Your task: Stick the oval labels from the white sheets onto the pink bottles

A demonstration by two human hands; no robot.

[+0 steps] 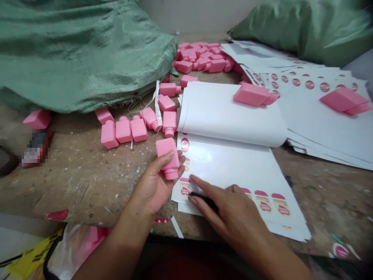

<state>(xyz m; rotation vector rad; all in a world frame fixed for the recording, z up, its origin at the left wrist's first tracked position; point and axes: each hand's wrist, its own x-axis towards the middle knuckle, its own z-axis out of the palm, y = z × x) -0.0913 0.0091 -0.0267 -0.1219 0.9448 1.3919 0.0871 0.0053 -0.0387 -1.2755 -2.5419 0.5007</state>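
My left hand (pixel 157 182) is closed round a pink plastic bottle (pixel 167 155), held just above the table at the left edge of a white sticker sheet (pixel 233 167). My right hand (pixel 224 210) lies on that sheet with its fingers pinched on a thin dark tool (pixel 204 199), the fingertips at a pink and yellow label sticker (pixel 185 189). More label stickers (pixel 271 202) run along the sheet's near edge. A round sticker (pixel 184 144) sits near the sheet's upper left corner.
Several pink bottles (pixel 131 130) lie to the left of the sheets, and a heap (pixel 201 56) lies further back. Two green woven sacks (pixel 81 50) (pixel 305 23) sit behind. Stacked sticker sheets (pixel 314 112) on the right carry two pink bottles (pixel 255 94) (pixel 345 100). A bag (pixel 72 249) hangs below the table edge.
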